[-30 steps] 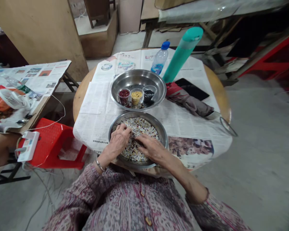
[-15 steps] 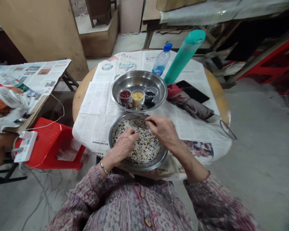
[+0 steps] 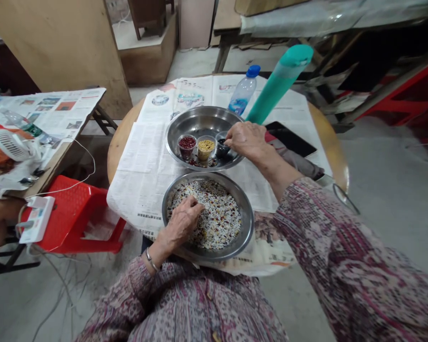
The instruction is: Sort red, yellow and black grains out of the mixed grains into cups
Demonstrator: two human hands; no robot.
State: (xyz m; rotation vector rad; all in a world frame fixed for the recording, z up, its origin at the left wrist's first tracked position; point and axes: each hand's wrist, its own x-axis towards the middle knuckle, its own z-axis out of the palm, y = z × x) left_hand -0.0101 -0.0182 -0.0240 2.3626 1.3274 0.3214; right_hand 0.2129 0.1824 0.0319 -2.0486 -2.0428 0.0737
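Observation:
My left hand (image 3: 185, 217) rests over the mixed grains and beans (image 3: 217, 216) in the near steel bowl (image 3: 248, 223), its fingers curled together; anything in them is hidden. Over the far steel bowl (image 3: 174, 121), my right hand (image 3: 248, 139) has its fingertips pinched at the rim of the plastic cup of black beans (image 3: 221, 147). What that pinch holds is too small to make out. Beside that cup stand a cup of yellow beans (image 3: 206, 147) and a cup of red beans (image 3: 187, 146). A few loose beans lie on the bowl's floor.
Behind the far bowl stand a blue-capped bottle (image 3: 243, 90) and a tall green cylinder (image 3: 280, 85). A folded umbrella (image 3: 297, 161) and a dark flat object (image 3: 290, 138) lie at right. On the left are a red stool (image 3: 78, 218) and a power strip (image 3: 38, 218).
My right hand has gone from the near bowl up to the cup of black beans in the far bowl. My left hand stays in the near bowl, slightly shifted.

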